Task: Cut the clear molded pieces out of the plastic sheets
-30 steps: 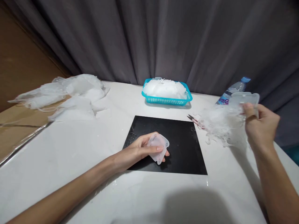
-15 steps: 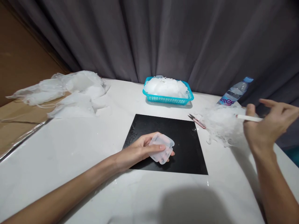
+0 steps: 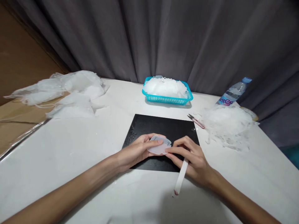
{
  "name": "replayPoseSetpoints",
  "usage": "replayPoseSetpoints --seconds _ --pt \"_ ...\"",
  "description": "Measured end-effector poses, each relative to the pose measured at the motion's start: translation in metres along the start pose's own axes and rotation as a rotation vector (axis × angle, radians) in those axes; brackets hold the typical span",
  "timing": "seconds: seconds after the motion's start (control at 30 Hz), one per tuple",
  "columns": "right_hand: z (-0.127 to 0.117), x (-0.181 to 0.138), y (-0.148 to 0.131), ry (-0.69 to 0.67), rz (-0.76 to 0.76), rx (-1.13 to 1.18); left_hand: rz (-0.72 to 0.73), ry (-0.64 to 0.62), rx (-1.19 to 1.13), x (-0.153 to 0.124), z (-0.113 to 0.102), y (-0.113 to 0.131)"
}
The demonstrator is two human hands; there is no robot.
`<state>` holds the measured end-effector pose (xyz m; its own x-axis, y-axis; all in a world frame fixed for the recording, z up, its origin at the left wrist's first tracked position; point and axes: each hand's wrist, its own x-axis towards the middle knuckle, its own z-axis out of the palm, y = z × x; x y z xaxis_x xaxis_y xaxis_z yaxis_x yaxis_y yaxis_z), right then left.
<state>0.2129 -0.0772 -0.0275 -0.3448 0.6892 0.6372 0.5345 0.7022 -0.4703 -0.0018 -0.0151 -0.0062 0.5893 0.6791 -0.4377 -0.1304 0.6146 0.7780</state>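
Note:
In my left hand (image 3: 137,149) a translucent, rounded plastic piece (image 3: 161,148) is pinched, thumb on top and fingers beneath, above a black square mat (image 3: 161,126). My right hand (image 3: 193,158) has its fingertips at the right edge of this piece. A slim white stick-shaped tool (image 3: 181,179) is tucked in the same hand, sloping down toward me, with a reddish mark at its lower end. Its other end is hidden by the fingers, so the kind of tool cannot be made out.
Behind the mat stands a turquoise basket (image 3: 167,100) heaped with whitish pieces. Small pink-handled snips (image 3: 197,122) lie beside a pile of clear plastic scraps (image 3: 230,127). A water bottle (image 3: 232,92) leans behind that pile. Filled plastic bags (image 3: 80,87) rest at the left, partly on cardboard (image 3: 18,119).
My right hand has come from above the scrap pile to the plastic piece, bringing the white tool along. The piece has been tilted flatter in my left hand.

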Motion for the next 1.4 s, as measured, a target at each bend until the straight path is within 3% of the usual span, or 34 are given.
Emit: replayPoseSetpoints --seconds 0.27,0.63,0.87,1.17,1.4 --pt "0.0 0.004 0.001 0.054 0.112 0.102 -0.064 -0.083 -0.064 -0.002 -0.003 -0.001" --pt "-0.002 0.007 0.002 0.084 0.032 0.014 -0.023 -0.186 -0.007 -0.001 -0.006 -0.001" --pt "-0.007 0.004 -0.001 0.115 -0.018 0.012 -0.01 -0.324 0.09 -0.008 -0.003 0.008" --pt "-0.005 -0.003 0.0 0.15 -0.109 -0.025 0.034 -0.334 0.12 -0.013 -0.001 0.008" --pt "-0.004 -0.005 -0.004 0.103 -0.139 -0.034 0.024 -0.35 0.104 -0.012 0.0 0.006"
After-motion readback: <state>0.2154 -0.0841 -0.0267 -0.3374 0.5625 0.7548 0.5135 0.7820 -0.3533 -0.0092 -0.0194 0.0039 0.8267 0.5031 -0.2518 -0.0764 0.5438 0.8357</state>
